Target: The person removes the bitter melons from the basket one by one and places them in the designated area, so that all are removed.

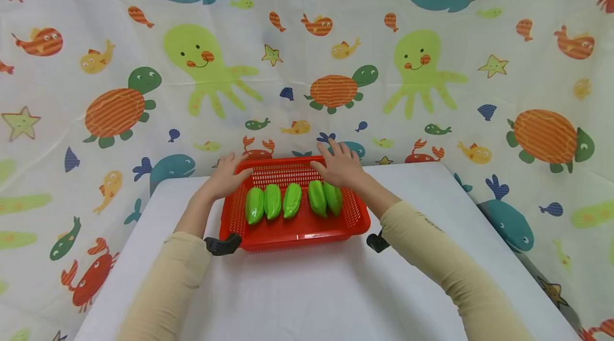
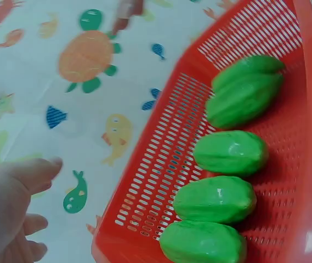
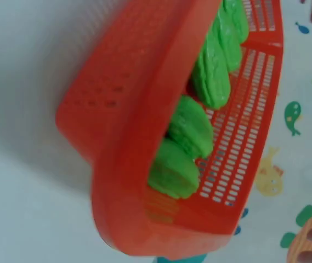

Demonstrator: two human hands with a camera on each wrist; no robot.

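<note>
Head view: white table (image 1: 297, 287) nearest, stretching wide in front of the red basket (image 1: 292, 235). Two tan sleeves (image 1: 163, 282) reach in, one on each side. The basket sits toward the table's back, upright. Five green fruits (image 1: 292, 201) lie in it: two close together on the left, one in the middle, two touching on the right. Left hand (image 1: 224, 177) is by the back left corner, fingers loosely extended, nothing held; left wrist view shows it apart from the rim. Right hand (image 1: 341, 164) is over the back right corner, fingers spread, nothing held; right wrist view has its fingertips off the basket too.

Handling, my judgement: take a fruit round its middle from above, since the ridged skin looks glossy and may slip. The touching right pair probably needs a fingertip between them first. Keep knuckles and the black wrist mounts (image 1: 223, 245) off the rim.

Room: most in front, moderate table strips left and right. Tightest behind, where the printed cloth (image 1: 297, 74) rises close past the back rim.
</note>
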